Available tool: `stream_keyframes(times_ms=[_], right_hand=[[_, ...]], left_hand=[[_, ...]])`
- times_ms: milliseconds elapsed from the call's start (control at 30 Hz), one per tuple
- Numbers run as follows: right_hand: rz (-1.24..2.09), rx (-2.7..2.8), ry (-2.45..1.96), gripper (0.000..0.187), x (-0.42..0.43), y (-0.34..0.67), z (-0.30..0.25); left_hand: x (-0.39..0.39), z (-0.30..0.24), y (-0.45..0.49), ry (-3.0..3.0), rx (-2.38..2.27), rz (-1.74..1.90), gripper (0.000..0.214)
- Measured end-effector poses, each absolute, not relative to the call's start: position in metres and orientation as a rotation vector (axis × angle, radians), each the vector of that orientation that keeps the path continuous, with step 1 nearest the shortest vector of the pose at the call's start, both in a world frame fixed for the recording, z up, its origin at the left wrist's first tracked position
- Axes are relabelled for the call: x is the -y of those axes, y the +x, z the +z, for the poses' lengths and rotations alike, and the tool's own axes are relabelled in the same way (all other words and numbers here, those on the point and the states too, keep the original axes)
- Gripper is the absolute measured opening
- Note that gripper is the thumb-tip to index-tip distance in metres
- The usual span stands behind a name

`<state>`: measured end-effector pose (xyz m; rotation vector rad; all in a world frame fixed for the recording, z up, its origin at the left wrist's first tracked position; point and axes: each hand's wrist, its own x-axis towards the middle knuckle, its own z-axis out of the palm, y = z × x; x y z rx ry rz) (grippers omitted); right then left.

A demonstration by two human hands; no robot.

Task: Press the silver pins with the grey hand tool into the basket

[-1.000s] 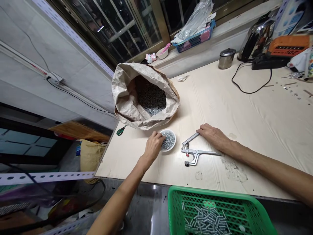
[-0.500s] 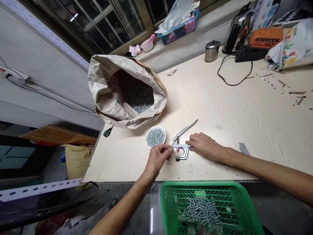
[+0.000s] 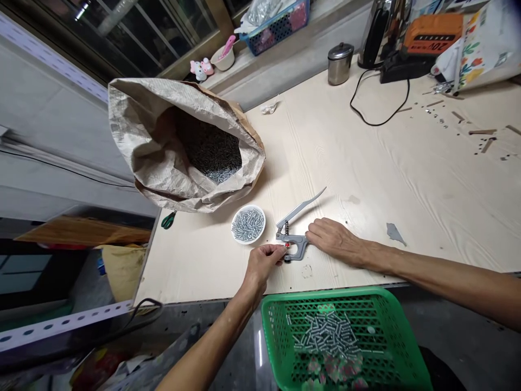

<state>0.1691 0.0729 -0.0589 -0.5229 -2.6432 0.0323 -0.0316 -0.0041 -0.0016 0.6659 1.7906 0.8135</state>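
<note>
Grey snap-fastener pliers [image 3: 301, 247] lie on the table with the upper lever raised, a spring under it and a red tip in the jaw gap. My right hand [image 3: 336, 239] is closed around the pliers' back end. At the jaw, my left hand [image 3: 262, 269] pinches thumb and forefinger together beside the red tip; whatever is between them is too small to make out. Just behind the left hand stands a white bowl [image 3: 246, 242] full of small silver metal pieces.
A large open sack [image 3: 134, 146] of metal pieces stands behind the bowl. In front of the table edge is a green basket [image 3: 334, 294] with silver spring-like pieces [image 3: 328, 334]. Green-handled scissors [image 3: 168, 220] lie at left, a grey scrap [image 3: 394, 233] at right.
My left fingertips have moved from the upper jaw down to the gap by the red tip. The right hand keeps its hold on the pliers. The whole view has shifted slightly.
</note>
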Motion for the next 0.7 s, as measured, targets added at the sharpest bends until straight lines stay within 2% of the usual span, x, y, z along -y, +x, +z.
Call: stream_keyframes(times_ms=[500, 667, 700], right_hand=[[0.122, 2.697, -0.589, 0.025, -0.076, 0.166, -0.060], [0.236, 2.762, -0.662, 0.011, -0.081, 0.169, -0.053], [0.252, 2.752, -0.678, 0.022, -0.084, 0.171, -0.049]], left_hand=[[-0.013, 0.005, -0.038, 0.759, -1.787, 0.483, 0.026], [-0.015, 0.006, -0.035, 0.742, -1.803, 0.448, 0.022], [-0.014, 0.005, -0.035, 0.745, -1.808, 0.441, 0.021]])
